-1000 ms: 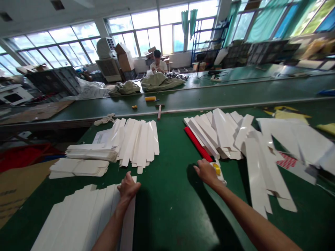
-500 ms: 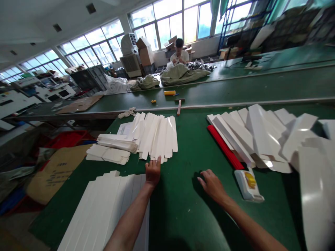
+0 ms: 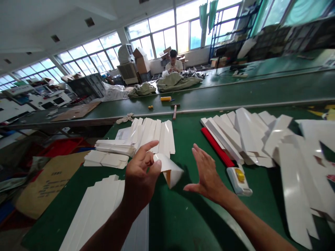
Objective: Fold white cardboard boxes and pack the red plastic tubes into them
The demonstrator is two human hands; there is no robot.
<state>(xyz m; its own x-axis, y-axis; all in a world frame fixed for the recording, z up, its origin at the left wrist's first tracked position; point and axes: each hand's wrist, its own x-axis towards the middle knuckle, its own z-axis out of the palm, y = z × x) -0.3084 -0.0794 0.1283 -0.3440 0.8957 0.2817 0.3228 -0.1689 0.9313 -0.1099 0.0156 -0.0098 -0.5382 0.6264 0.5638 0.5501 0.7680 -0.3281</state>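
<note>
1. left grip half curled, thumb against a folded white card, firmness of hold unclear
2. right grip spread wide, holding nothing, just beside the card
3. card sits over the green table, near stacked white strips

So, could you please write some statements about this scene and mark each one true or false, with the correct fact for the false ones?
1. The left hand holds a folded white card. True.
2. The right hand grips the red strip. False: the right hand is open and apart from the strip, which lies on the table.
3. A person is at the far table, behind a green cloth bundle. True.
4. White card strips lie only to the left of the hands. False: they lie on both sides, and also to the right of the right hand.
</note>
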